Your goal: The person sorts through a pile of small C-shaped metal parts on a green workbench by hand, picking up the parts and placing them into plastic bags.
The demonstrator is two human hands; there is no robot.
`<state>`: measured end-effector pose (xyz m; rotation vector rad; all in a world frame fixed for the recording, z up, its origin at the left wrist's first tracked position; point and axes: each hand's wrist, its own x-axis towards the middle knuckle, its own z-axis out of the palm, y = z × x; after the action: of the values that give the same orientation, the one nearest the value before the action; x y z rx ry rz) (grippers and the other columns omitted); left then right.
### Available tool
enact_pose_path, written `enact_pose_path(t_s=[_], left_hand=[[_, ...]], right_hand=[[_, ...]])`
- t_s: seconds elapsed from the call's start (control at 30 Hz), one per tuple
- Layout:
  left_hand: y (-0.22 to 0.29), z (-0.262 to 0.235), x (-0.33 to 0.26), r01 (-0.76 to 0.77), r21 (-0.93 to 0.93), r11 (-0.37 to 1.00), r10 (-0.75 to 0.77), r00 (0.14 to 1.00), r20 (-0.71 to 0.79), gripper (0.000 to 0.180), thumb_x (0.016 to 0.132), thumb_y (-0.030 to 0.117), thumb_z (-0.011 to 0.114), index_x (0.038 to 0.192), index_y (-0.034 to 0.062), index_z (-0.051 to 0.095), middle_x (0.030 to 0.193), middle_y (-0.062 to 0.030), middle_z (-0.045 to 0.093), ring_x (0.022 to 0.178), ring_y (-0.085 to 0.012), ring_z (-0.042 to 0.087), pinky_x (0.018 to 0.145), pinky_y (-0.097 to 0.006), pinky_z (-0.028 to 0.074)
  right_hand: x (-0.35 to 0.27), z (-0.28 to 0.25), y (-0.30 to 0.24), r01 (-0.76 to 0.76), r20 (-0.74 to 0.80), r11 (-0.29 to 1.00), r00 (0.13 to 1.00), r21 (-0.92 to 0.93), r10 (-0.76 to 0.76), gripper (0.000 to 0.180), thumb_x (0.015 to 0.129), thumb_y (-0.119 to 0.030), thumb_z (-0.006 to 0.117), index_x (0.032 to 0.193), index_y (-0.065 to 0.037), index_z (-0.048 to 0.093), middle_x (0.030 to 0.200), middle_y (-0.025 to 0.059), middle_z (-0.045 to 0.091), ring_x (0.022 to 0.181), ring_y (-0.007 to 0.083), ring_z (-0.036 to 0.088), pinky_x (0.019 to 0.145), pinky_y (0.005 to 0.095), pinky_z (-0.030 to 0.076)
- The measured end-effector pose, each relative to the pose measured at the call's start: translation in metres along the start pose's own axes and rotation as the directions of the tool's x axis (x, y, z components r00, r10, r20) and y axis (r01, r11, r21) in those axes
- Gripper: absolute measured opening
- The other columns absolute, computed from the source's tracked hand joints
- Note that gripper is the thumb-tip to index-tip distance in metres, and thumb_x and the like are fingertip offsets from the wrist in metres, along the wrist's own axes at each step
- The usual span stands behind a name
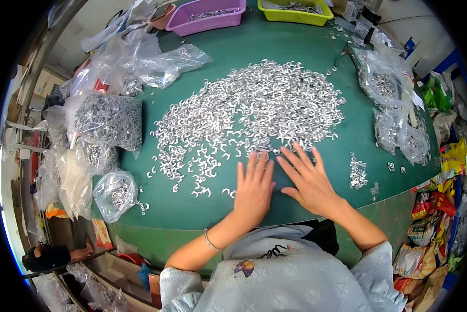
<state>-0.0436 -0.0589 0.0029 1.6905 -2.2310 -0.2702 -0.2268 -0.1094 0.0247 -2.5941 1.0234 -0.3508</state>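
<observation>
A wide heap of small silvery C-shaped metal pieces (275, 99) covers the middle of the green table (316, 179). At the near edge of the heap, my left hand (254, 187) lies palm down with its fingers stretched forward. Beside it, my right hand (308, 179) is also palm down, fingers spread and thumb pointing toward the left hand. The fingertips of both hands reach the nearest pieces, and neither hand grips anything. A few loose pieces (229, 193) lie just left of my left hand.
Clear bags of metal pieces (108, 119) crowd the left side, with a small open bag (115, 195) nearer me. More bags (386, 127) line the right edge. A small pile (357, 171) sits right of my hands. Purple (207, 21) and yellow (296, 14) trays stand at the far edge.
</observation>
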Motion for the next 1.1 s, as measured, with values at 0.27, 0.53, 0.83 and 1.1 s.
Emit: enact_pose_path(t_s=[0.27,0.53,0.83,1.1], left_hand=[[-0.026,-0.008,-0.040,0.059,-0.116,0.991,-0.066,0.996,-0.066,0.038,0.085,0.005,0.062,0.122,-0.0012,0.056,0.140,-0.0183,0.044,0.135,-0.0372,0.037,0.111,-0.054,0.029],[-0.021,-0.011,-0.043,0.095,-0.214,0.972,-0.134,0.975,-0.177,0.037,0.077,0.006,0.072,0.112,0.0060,0.062,0.112,-0.0092,0.054,0.098,-0.0269,0.053,0.083,-0.040,0.037],[-0.015,-0.012,-0.060,0.029,-0.272,0.962,-0.075,0.984,-0.161,0.035,0.076,0.002,0.071,0.110,0.0042,0.064,0.106,-0.0076,0.057,0.088,-0.0244,0.054,0.077,-0.037,0.038],[-0.009,-0.012,-0.061,0.005,-0.278,0.961,-0.064,0.977,-0.202,0.036,0.075,0.005,0.073,0.110,0.0043,0.065,0.104,-0.0077,0.058,0.092,-0.0253,0.055,0.079,-0.039,0.038]], right_hand=[[0.023,0.021,-0.011,0.163,0.162,0.986,0.974,-0.029,-0.156,0.066,0.086,-0.040,0.065,0.140,-0.008,0.045,0.151,0.0089,0.034,0.142,0.0344,0.025,0.111,0.0598,0.021],[-0.002,0.002,-0.011,0.065,0.207,0.992,0.977,-0.107,-0.042,0.068,0.081,-0.039,0.070,0.139,-0.011,0.048,0.152,0.0074,0.033,0.143,0.0355,0.022,0.110,0.0617,0.021],[0.003,0.014,-0.036,0.064,0.210,0.997,0.976,-0.036,-0.055,0.065,0.080,-0.040,0.070,0.137,-0.017,0.051,0.154,0.0102,0.028,0.143,0.0401,0.019,0.108,0.0653,0.019],[0.017,0.021,-0.042,0.083,0.110,0.995,0.991,-0.060,-0.076,0.059,0.079,-0.040,0.071,0.132,-0.020,0.056,0.153,0.0110,0.029,0.143,0.0400,0.020,0.108,0.0648,0.018]])
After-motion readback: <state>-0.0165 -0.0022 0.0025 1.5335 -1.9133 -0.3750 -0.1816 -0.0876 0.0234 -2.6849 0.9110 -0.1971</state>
